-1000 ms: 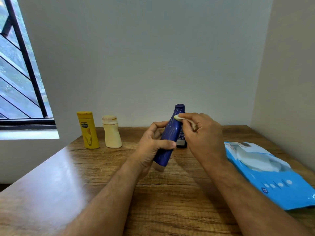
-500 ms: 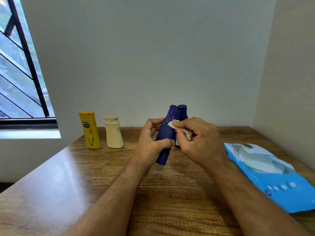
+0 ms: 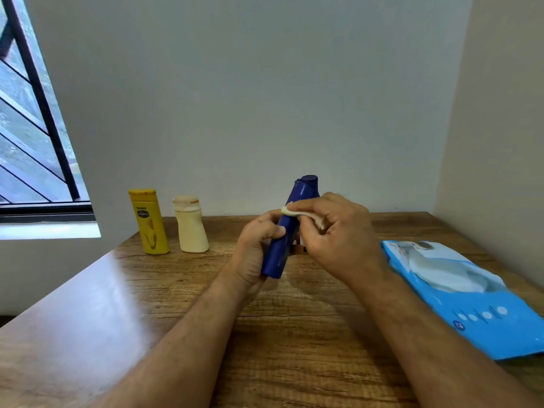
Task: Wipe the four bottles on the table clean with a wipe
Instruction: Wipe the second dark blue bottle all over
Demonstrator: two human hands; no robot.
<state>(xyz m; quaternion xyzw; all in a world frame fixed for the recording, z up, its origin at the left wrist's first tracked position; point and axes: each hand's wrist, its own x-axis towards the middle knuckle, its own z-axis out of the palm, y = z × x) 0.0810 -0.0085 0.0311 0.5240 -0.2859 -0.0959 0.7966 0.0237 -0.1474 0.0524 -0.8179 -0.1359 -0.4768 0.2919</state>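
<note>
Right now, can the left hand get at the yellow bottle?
Probably not yet: the left hand grips the blue bottle. The table between it and the yellow bottle looks free.

Single head view (wide-angle), facing forward and down across table [image 3: 294, 334], close above forearms.

This looks like a plain room in a home. A brown wood-grain bench [image 3: 294, 334] is pushed into a corner of bare pale painted walls [image 3: 250, 98], beside a window with black slanted bars [image 3: 32, 113]. On it stand household toiletries: a yellow plastic lotion bottle [image 3: 149, 222] and a cream plastic bottle [image 3: 190, 224], and a flat blue pack of wipes [image 3: 471, 298] lies at the right.
</note>
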